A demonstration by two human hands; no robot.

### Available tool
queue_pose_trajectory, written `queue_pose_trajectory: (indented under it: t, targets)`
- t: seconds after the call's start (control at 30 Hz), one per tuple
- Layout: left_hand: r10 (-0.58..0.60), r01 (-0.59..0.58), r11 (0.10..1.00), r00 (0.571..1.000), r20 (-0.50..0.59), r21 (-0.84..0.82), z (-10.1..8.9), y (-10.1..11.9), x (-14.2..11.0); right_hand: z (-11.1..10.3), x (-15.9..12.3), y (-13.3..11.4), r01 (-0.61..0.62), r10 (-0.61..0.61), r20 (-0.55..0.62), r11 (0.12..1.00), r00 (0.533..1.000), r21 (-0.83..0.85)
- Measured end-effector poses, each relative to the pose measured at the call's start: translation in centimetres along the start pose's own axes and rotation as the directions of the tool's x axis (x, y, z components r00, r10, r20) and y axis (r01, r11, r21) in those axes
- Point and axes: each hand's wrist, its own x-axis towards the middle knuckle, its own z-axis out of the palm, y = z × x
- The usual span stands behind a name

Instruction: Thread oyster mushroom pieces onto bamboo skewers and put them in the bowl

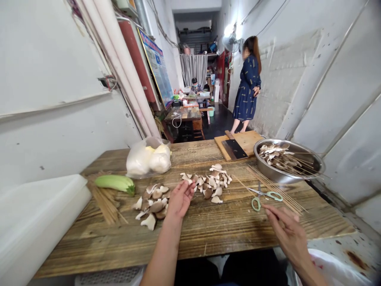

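Note:
My left hand (180, 200) is closed, fingertips pinching a pale oyster mushroom piece (186, 177) between two mushroom piles. The left pile (156, 206) lies beside my wrist; the right pile (213, 182) spreads just past my fingers. Over the table's right side, my right hand (288, 227) pinches the near end of a thin bamboo skewer (242, 184), which points up and left. Scissors with light green handles (274, 195) lie open under that skewer. Several loose skewers (278, 190) rest next to them.
A steel bowl (275, 174) of skewered mushrooms stands at the right, beside a cutting board (250, 140) with a cleaver (235, 149). At the left are a green gourd (114, 182), a skewer bundle (104, 202) and a plastic bag (138, 161). A person (248, 87) stands beyond the table.

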Motion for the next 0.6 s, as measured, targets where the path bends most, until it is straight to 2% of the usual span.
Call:
queue_pose_trajectory:
  t: [0.07, 0.13, 0.27, 0.37, 0.47, 0.53, 0.6]
  targets:
    - [-0.007, 0.006, 1.0, 0.998, 0.064, 0.014, 1.1, -0.3, 0.4, -0.1, 1.5, -0.5, -0.07, 0.065, 0.051, 0.992, 0.997, 0.107]
    - [-0.013, 0.008, 0.999, 0.99, 0.142, 0.036, 2.2, -0.6, 1.1, 0.5, 3.0, -1.3, -0.161, 0.126, 0.154, 0.959, 0.98, 0.235]
    - [-0.024, 0.007, 0.997, 0.973, 0.228, 0.072, 3.5, -1.9, 2.2, 3.6, 4.9, -3.1, -0.202, 0.106, 0.244, 0.889, 0.964, 0.411]
    - [-0.079, 0.062, 0.994, 0.977, 0.198, 0.091, 3.7, -3.5, 2.1, 6.7, 4.6, -4.4, -0.236, 0.033, 0.364, 0.814, 0.931, 0.53]
    - [-0.153, 0.128, 0.984, 0.964, 0.216, 0.123, 3.6, -4.4, 1.7, 8.8, 3.3, -5.2, -0.342, 0.034, 0.502, 0.771, 0.864, 0.538]
    - [-0.158, 0.133, 0.984, 0.96, 0.231, 0.122, 3.7, -4.5, 1.4, 9.4, 2.6, -5.4, -0.391, 0.066, 0.543, 0.766, 0.837, 0.51]
    - [-0.126, 0.104, 0.989, 0.968, 0.219, 0.109, 3.7, -4.4, 1.4, 9.6, 2.2, -5.2, -0.41, 0.106, 0.53, 0.764, 0.842, 0.498]
